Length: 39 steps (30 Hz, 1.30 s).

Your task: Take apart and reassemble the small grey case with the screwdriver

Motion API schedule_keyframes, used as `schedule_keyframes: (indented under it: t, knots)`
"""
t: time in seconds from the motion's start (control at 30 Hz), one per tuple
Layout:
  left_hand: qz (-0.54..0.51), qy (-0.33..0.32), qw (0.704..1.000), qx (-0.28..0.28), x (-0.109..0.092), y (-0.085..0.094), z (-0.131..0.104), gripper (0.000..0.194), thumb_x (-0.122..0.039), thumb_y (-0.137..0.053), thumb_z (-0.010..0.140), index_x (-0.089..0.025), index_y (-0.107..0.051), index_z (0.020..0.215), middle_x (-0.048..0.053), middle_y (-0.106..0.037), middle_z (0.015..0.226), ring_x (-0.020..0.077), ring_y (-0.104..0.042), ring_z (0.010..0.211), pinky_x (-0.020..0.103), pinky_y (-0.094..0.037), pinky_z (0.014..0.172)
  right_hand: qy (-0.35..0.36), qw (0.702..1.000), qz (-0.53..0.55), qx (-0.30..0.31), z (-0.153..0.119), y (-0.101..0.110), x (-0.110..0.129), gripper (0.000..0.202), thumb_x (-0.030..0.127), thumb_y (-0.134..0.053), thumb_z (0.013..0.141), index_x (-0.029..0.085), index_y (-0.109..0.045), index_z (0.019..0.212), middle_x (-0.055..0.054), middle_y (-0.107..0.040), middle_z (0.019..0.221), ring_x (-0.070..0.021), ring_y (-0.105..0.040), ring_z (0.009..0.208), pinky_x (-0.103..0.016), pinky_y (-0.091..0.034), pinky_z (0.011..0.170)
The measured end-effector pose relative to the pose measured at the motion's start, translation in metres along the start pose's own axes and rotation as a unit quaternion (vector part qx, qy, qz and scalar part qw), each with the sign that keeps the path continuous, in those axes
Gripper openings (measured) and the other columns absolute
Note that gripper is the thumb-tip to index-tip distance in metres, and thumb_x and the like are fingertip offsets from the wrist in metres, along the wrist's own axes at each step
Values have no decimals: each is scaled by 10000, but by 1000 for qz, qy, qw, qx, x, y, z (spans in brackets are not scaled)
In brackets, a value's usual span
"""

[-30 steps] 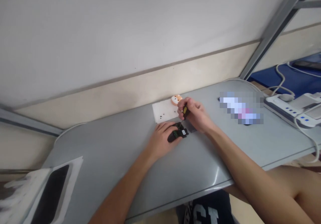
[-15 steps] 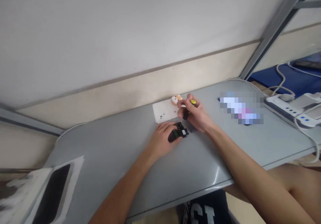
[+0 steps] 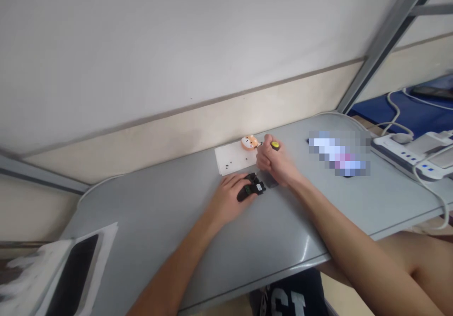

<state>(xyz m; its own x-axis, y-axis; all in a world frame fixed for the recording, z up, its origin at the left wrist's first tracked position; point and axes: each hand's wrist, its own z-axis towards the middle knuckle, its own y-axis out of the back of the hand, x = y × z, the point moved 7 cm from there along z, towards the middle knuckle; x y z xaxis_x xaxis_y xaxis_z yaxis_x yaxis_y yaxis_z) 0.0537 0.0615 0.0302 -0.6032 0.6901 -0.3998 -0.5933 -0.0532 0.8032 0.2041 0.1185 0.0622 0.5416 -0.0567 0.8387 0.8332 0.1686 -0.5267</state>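
Several bits [image 3: 227,166] dot paper [image 3: 225,154] near the device [image 3: 253,189].

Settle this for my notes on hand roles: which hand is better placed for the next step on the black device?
Right, probably: the right hand grips the yellow-capped tool close to the black device, while the left hand is busy holding it.

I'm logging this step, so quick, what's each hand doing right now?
Left hand: closed on the opened black device, on the desk.
Right hand: closed around a tool with a yellow end.
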Motion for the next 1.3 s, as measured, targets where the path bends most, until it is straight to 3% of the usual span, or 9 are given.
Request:
schedule_keyframes:
  t: [0.07, 0.2, 0.33, 0.5, 0.63, 0.77, 0.97, 1.13, 1.3]
  knots:
    - [4, 1, 1000, 2, -1, 1, 0, 206, -294, -767, 922, -236, -669, 1093, 76, -734, 1284, 271, -679, 1218, 497, -534, 1076, 9, 1000, 0, -6, 1, -1, 1, 503, 686, -699, 879, 247, -471, 791, 85, -305, 575, -93, -256, 478, -265, -250, 480]
    - [24, 23, 999, 11, 0, 2, 1, 327, -303, -787, 895, -238, -640, 1180, 76, -732, 1281, 284, -680, 1201, 489, -539, 1049, -8, 999, 24, 38, 2, -5, -1, 433, 665, -642, 922, 241, -662, 1006, 12, -499, 740, -128, -447, 593, -302, -403, 572]
    - [38, 26, 999, 25, 0, 1, 1, 448, -346, -763, 918, -236, -601, 1321, 79, -722, 1323, 291, -657, 1245, 499, -516, 1073, 14, 999, 27, 33, 2, -2, 0, 405, 529, -801, 861, 228, -535, 808, 4, -588, 861, -115, -545, 663, -280, -428, 611]
    - [54, 12, 998, 9, -2, 3, 1, 407, -354, -762, 924, -240, -661, 1301, 74, -735, 1325, 292, -665, 1254, 499, -517, 1073, 4, 1000, -2, -15, 3, 1, -4, 530, 704, -682, 880, 242, -448, 767, 94, -245, 579, -89, -202, 481, -256, -230, 481]
    - [49, -1, 999, -10, -4, 5, 2, 314, -356, -763, 928, -246, -703, 1216, 71, -756, 1284, 285, -700, 1207, 504, -535, 1045, -13, 999, 27, 14, 3, -3, -2, 467, 692, -571, 940, 243, -663, 1029, 37, -414, 667, -129, -364, 543, -297, -362, 543]
    - [35, 12, 999, -14, -2, 4, 1, 226, -325, -790, 894, -237, -690, 1077, 64, -770, 1220, 285, -720, 1145, 498, -545, 1017, 16, 999, 20, 29, 1, -2, 2, 341, 543, -745, 886, 224, -626, 870, -19, -588, 892, -137, -551, 710, -297, -438, 650]
    - [14, 88, 996, 12, 10, -1, -2, 534, -333, -844, 833, -254, -587, 1294, 70, -739, 1249, 317, -684, 1186, 511, -542, 1029, 12, 1000, -14, 11, 1, -2, -1, 536, 709, -723, 844, 254, -445, 790, 83, -309, 592, -98, -227, 489, -271, -221, 489]
    - [-1, 76, 997, 9, 8, 0, -2, 442, -330, -833, 847, -254, -613, 1224, 60, -747, 1211, 303, -688, 1171, 500, -543, 1027, -4, 998, 5, 70, -3, -14, 2, 446, 685, -632, 918, 242, -644, 968, 7, -489, 761, -143, -466, 634, -309, -405, 602]
    - [3, 34, 999, -4, 2, 3, 0, 239, -313, -810, 875, -249, -666, 1055, 54, -754, 1199, 276, -697, 1144, 496, -550, 1032, 14, 999, -16, 30, -3, -7, 1, 468, 529, -798, 867, 239, -439, 790, 48, -479, 726, -98, -412, 564, -268, -330, 550]
